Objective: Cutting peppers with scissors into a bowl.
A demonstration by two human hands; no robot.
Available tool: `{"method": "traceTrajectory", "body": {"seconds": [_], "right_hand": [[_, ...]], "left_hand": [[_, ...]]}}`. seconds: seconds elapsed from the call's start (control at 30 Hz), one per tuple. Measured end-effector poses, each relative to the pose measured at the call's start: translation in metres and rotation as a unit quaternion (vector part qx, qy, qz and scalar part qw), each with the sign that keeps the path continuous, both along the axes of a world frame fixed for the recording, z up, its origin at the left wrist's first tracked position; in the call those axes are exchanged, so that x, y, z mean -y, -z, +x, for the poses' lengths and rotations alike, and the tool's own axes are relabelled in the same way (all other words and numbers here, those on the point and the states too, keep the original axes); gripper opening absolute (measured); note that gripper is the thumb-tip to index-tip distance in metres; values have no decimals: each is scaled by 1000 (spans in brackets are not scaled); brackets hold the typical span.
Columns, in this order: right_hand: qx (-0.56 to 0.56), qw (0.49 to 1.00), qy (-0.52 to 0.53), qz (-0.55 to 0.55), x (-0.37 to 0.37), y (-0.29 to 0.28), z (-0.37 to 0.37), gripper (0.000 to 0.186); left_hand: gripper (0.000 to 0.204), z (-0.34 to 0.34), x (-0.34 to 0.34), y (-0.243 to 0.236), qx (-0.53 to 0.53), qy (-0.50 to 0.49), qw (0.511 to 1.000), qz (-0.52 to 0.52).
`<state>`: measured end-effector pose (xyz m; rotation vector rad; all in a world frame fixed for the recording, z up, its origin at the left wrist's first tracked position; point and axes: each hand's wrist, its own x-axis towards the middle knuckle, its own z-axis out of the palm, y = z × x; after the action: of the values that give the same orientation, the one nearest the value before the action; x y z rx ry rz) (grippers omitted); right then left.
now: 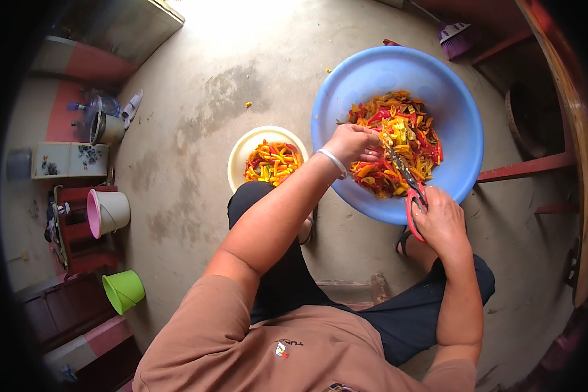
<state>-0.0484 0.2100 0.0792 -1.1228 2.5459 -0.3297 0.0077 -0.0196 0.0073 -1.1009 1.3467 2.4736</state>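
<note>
Red-handled scissors (408, 183) sit in the right hand (441, 219), whose fingers are closed through the handle loops; the dark blades point up and to the left, over the cut peppers, and whether they stand apart or together is too small to tell. Just beyond the blade tips, the left hand (354, 144) hangs over the blue basin (460, 111) with its fingers pinched together on a yellow pepper piece (391, 136). A white bangle (332, 163) circles that wrist.

Inside the basin lies a heap of cut peppers (408, 153), red, orange and yellow, piled toward the near side. The basin stands on the concrete floor (196, 130) in front of the person's right knee. To its left, close by the left knee, a cream bowl (245, 153) holds whole peppers (272, 162) in the same colours.

The person sits low, in a brown shirt (242, 340) and dark trousers (405, 320).

Well apart, at the left edge, a white bucket with a pink rim (108, 212) lies on its side, and a green bucket (123, 291) lies tipped below it. A purple broom head (456, 36) rests beyond the basin near the top right
</note>
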Motion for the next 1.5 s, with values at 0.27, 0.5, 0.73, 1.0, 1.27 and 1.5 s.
{"method": "traceTrajectory", "body": {"seconds": [0.27, 0.5, 0.73, 1.0, 1.27, 1.5], "right_hand": [[-22, 999, 26, 10, -5, 5, 1, 31], [-76, 997, -2, -14, -8, 7, -1, 31], [-41, 999, 10, -22, -5, 10, -1, 30], [-11, 997, 73, -32, -14, 6, -18, 28], [57, 950, 279, -131, -113, -75, -13, 32], [86, 922, 339, 166, -230, 19, -14, 39]], "left_hand": [[17, -2, -3, 0, -8, -4, 1000, -14], [17, -1, -6, -7, 6, 30, 999, 34], [17, 0, -5, -5, 5, 52, 997, 63], [11, 2, -6, -5, -28, 94, 994, -41], [13, -4, -12, 1, -45, 64, 994, -76], [13, 2, -22, -6, -61, 82, 983, -150]]}}
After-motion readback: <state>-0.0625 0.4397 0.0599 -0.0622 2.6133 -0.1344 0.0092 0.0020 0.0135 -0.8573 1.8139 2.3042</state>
